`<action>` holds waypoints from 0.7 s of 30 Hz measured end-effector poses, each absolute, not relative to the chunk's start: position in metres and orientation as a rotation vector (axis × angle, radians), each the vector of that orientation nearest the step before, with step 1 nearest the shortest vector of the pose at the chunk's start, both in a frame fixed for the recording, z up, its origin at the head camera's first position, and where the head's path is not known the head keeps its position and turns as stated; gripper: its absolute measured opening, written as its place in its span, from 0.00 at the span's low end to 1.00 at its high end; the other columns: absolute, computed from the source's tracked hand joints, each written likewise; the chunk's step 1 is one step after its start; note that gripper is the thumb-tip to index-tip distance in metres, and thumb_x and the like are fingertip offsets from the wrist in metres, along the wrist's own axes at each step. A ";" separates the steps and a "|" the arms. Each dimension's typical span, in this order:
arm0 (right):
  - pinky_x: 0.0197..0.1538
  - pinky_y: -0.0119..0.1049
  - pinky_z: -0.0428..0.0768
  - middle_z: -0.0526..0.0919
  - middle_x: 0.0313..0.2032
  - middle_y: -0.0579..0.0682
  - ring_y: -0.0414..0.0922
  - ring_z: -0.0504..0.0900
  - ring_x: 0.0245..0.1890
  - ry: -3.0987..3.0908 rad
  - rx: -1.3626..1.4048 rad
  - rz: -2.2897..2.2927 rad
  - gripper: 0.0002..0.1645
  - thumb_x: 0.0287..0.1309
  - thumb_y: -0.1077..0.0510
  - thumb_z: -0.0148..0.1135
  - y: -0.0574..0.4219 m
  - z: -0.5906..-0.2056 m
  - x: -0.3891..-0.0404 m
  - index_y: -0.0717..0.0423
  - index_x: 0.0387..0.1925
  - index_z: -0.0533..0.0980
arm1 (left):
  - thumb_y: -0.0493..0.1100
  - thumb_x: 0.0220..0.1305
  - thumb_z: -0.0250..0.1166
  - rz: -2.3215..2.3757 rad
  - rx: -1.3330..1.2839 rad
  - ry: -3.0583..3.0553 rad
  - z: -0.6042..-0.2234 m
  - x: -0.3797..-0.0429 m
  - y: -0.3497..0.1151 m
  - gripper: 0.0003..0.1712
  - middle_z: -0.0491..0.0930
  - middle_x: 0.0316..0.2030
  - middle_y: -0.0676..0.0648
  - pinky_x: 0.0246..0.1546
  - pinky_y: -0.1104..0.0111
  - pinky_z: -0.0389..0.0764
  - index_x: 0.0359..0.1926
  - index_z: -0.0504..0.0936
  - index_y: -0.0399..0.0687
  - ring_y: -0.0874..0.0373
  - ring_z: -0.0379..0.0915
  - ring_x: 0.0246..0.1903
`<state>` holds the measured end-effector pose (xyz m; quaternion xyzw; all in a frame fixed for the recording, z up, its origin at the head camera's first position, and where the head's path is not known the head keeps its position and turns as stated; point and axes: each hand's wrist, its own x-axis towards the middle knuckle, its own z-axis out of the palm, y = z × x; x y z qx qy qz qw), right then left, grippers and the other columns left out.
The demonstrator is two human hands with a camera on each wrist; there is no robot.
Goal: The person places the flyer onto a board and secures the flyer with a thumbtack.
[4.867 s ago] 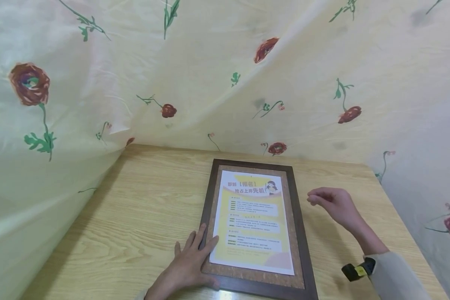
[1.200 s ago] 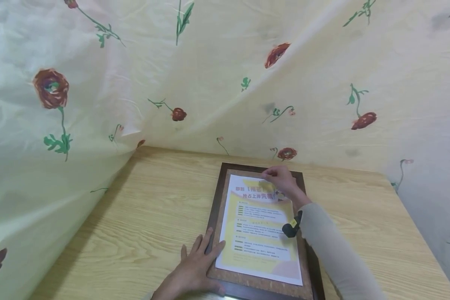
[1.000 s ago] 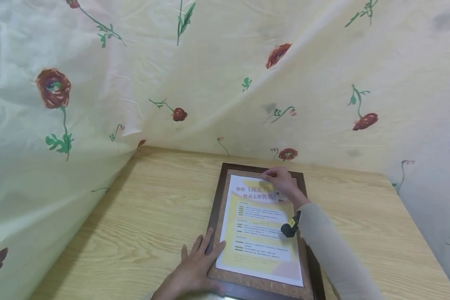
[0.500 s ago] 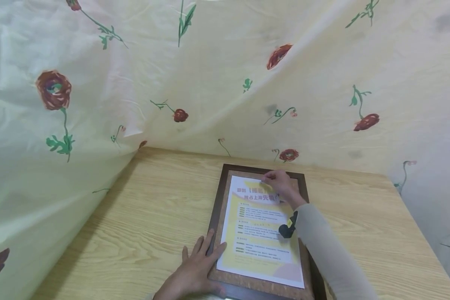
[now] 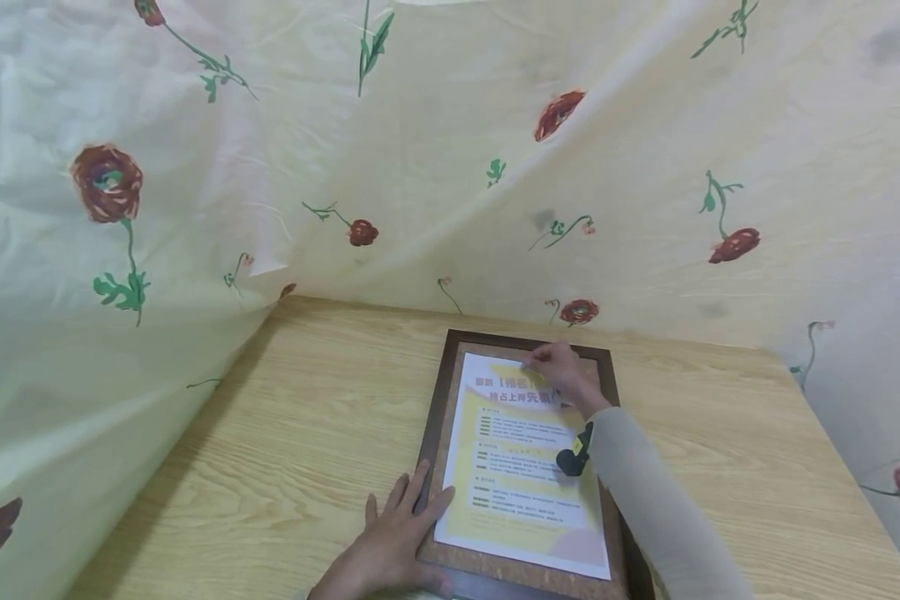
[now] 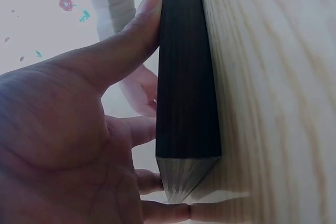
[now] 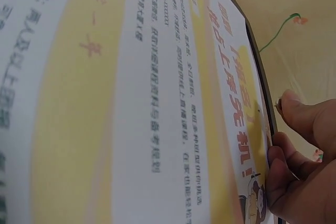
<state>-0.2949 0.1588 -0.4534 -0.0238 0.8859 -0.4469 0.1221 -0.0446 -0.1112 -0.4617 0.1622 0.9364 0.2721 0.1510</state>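
Note:
A dark-framed corkboard [image 5: 441,392] lies on the table, bearing a yellow and white printed poster [image 5: 525,512]. My left hand [image 5: 390,542] spreads round its lower left corner, thumb at the bottom edge, a fingertip touching the poster. In the left wrist view, the thumb and straight fingers rest against the dark frame edge [image 6: 186,77]. My right hand [image 5: 566,375] is at the poster's top middle, thumb and finger pinching a small silvery thing, apparently a thumbtack [image 7: 278,103]. Its point is hidden. A tiny dark dot marks the poster near that hand.
The wood-grain table [image 5: 285,433] extends on both sides of the board. A flower-printed cloth [image 5: 420,167] hangs behind and to the left and right. A black wrist camera [image 5: 572,457] sits at the right sleeve, over the poster.
Since the oldest frame, my right hand has come from beside the board to the poster's top. Over the last second it has barely shifted. The left hand has stayed at the corner.

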 end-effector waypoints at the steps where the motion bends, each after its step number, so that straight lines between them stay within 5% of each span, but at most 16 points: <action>1: 0.44 0.40 0.72 0.83 0.44 0.57 0.50 0.77 0.40 2.585 -0.065 -1.304 0.13 0.69 0.58 0.58 0.158 -0.454 -0.296 0.61 0.47 0.82 | 0.69 0.33 0.78 0.783 0.464 2.686 -0.461 -0.045 -0.111 0.66 0.39 0.77 0.35 0.51 0.19 0.40 0.74 0.63 0.54 0.25 0.40 0.70; 21: 0.41 0.40 0.71 0.84 0.41 0.56 0.48 0.75 0.35 2.677 -0.066 -1.163 0.13 0.68 0.56 0.59 0.151 -0.459 -0.303 0.62 0.43 0.84 | 0.68 0.34 0.77 0.798 0.481 2.667 -0.455 -0.046 -0.114 0.65 0.38 0.77 0.35 0.50 0.18 0.40 0.75 0.62 0.54 0.25 0.40 0.70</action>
